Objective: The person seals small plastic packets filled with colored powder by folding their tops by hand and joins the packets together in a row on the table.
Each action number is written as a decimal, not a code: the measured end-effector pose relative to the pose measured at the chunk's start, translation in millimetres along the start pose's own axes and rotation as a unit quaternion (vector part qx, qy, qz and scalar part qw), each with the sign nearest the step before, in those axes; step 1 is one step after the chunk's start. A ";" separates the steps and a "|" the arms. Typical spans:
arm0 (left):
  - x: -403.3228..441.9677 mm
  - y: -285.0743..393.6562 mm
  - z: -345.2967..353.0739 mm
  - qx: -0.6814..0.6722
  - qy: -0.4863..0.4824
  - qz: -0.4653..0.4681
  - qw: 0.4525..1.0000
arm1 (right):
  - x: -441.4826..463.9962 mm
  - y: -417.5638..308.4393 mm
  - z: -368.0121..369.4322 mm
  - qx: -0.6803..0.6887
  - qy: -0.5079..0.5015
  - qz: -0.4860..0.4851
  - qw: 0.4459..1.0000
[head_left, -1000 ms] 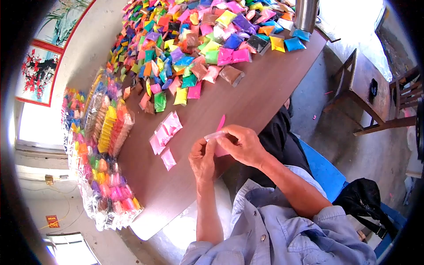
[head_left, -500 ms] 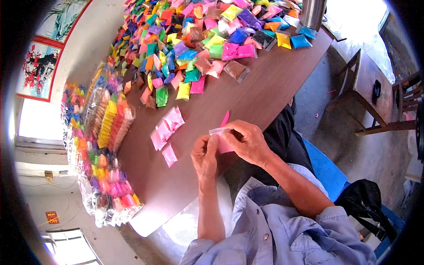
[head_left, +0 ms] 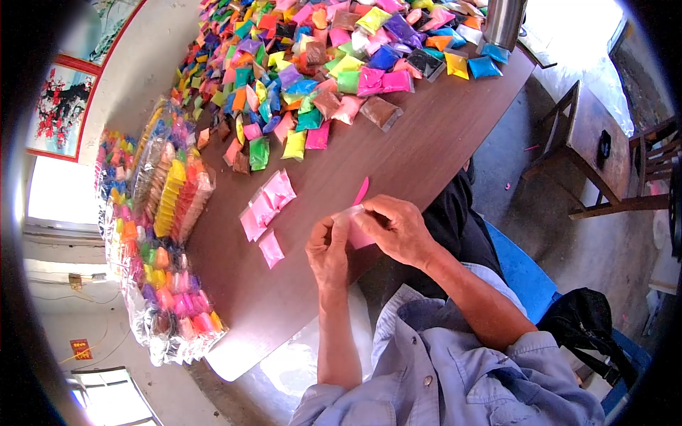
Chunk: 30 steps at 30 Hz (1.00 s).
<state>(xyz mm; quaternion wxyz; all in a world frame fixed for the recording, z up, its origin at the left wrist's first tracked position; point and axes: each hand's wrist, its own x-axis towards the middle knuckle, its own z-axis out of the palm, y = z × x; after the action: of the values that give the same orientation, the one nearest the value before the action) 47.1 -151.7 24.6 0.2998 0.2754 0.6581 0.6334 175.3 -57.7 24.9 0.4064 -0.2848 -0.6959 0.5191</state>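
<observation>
Between my two hands is a small clear bag with pink contents (head_left: 361, 237), held by its top edge over the table's near edge. My left hand (head_left: 329, 250) pinches the left end of that edge between thumb and finger. Fingers of my right hand (head_left: 399, 228) are closed on the right end, hiding part of the bag. Just beyond them a thin bright pink strip (head_left: 363, 189) lies on the table. Left of my hands rest several filled light pink bags (head_left: 266, 202) in an overlapping group, with a single pink bag (head_left: 271, 248) beside them.
A large heap of small colourful bags (head_left: 312, 78) covers the far part of the brown table (head_left: 419, 135). Big clear sacks of packed colourful bags (head_left: 167, 234) line its left side. A metal cylinder (head_left: 504, 23) stands at the back right. A wooden stool (head_left: 593, 135) is on the floor.
My right hand's fingers have shifted slightly along the bag's top edge, closer to my left hand. The heap and the pink bags on the table have stayed put.
</observation>
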 end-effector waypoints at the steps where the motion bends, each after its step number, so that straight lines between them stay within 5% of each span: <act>1: 0.5 0.4 1.2 0.005 0.007 -0.003 1.000 | -0.4 1.0 0.5 0.000 0.000 0.000 1.000; 8: 0.3 8.7 2.4 0.077 -0.024 0.031 0.996 | -1.5 3.6 0.8 0.000 0.029 0.018 0.999; 12: -2.0 18.5 1.6 0.241 -0.012 0.029 0.970 | 0.2 2.4 2.4 0.035 0.024 0.012 0.999; 13: -3.8 12.5 4.4 0.151 -0.013 0.038 0.988 | 0.9 -0.6 -0.5 0.018 0.015 -0.005 1.000; 16: -4.2 16.9 0.8 0.167 -0.023 -0.041 0.985 | -0.6 -0.4 -3.0 0.010 -0.006 -0.014 1.000; 20: 1.0 1.5 -9.8 0.190 -0.039 0.025 0.981 | -6.1 5.8 6.3 0.056 0.038 0.025 0.997; 28: 3.0 -3.3 0.6 0.011 -0.049 0.052 0.997 | 1.7 13.6 4.2 0.040 -0.060 0.084 0.994; 30: -2.8 12.4 -5.3 0.218 -0.047 0.053 0.973 | -0.2 12.2 5.7 0.042 -0.030 0.056 0.997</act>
<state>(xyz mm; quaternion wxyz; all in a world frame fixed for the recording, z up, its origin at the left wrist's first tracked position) 44.8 -156.8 37.2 0.2296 0.3982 0.7499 0.4757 170.2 -57.1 12.4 0.3670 -0.2903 -0.6681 0.5786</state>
